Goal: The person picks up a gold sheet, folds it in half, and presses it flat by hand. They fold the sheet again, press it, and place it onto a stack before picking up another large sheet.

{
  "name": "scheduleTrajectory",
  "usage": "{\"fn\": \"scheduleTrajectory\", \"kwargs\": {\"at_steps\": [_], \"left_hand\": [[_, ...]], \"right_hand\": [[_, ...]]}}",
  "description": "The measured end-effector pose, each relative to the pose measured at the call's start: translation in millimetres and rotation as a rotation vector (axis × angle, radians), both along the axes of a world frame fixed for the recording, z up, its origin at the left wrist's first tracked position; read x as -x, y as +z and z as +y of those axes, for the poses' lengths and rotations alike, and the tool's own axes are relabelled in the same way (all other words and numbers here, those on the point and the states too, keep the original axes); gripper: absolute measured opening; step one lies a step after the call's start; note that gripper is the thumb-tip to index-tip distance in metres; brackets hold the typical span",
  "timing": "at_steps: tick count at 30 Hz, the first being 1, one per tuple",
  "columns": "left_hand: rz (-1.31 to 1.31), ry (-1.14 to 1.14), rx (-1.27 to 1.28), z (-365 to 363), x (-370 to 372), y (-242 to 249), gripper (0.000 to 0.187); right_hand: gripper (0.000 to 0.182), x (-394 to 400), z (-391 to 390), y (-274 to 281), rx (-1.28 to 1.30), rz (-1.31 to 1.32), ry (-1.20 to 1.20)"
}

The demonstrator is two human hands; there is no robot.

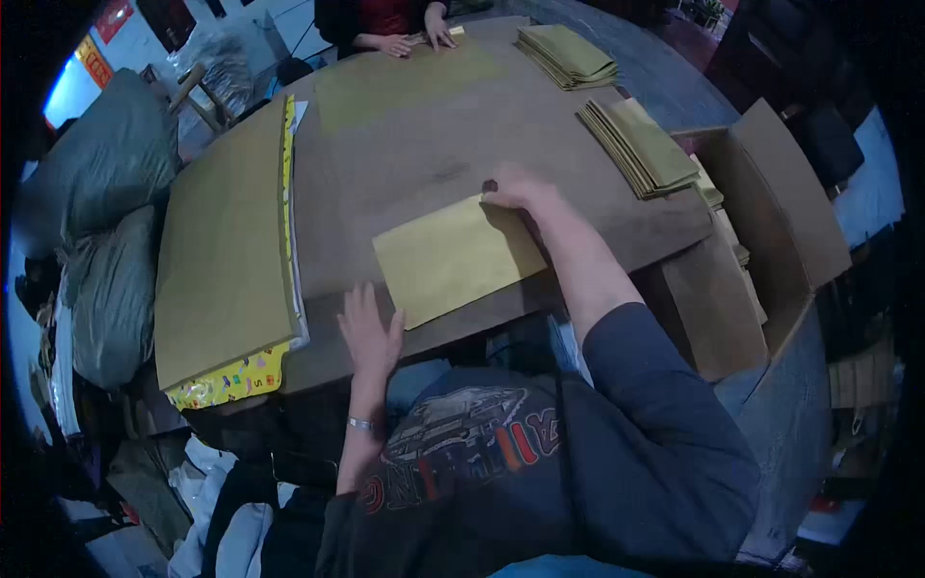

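Note:
A folded yellow paper sheet (453, 258) lies flat near the front edge of the table. My left hand (369, 328) is by its near left corner, fingers spread and apart, with the thumb at the paper's edge. At the far edge of the sheet, my right hand (518, 190) is closed around a small dark brown piece (490, 186), whose kind I cannot make out. The right forearm stretches over the sheet's right side and throws a shadow on it.
A large stack of flat yellow-brown sheets (226, 250) lies on the left on bright yellow printed wrapping (236, 376). Folded paper bundles (641, 149) sit at the right, beside an open cardboard box (795, 207). Across the brown table (405, 178), another person's hands (414, 42) work on a large sheet (376, 91).

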State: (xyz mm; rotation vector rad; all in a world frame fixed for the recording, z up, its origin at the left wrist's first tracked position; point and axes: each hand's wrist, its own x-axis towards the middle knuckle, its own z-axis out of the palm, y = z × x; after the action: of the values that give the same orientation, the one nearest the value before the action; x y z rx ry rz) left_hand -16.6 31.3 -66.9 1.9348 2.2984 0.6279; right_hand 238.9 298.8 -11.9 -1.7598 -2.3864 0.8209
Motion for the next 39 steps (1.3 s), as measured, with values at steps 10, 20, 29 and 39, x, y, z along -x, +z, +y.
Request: {"fn": "scheduleTrajectory", "kwargs": {"at_steps": [10, 20, 29, 39], "left_hand": [[0.038, 0.02, 0.027, -2.5, -3.3, 2.9, 0.061], [-0.013, 0.017, -0.035, -2.9, -0.4, -4.4, 0.072], [0.039, 0.016, 0.024, 2.6, -7.6, 6.8, 0.054], [0.117, 0.011, 0.022, 2.3, -5.2, -0.8, 0.051]], "right_hand": [[0.038, -23.2, -7.4, -23.9, 0.078, -0.017, 0.045], [0.016, -137.2, 9.3, 109.6, -0.61, 0.209, -0.094], [0.007, -254.0, 2.6, 172.1, -1.499, 0.008, -0.117], [0.018, -266.4, 3.3, -14.5, -0.771, -0.052, -0.427]]}}
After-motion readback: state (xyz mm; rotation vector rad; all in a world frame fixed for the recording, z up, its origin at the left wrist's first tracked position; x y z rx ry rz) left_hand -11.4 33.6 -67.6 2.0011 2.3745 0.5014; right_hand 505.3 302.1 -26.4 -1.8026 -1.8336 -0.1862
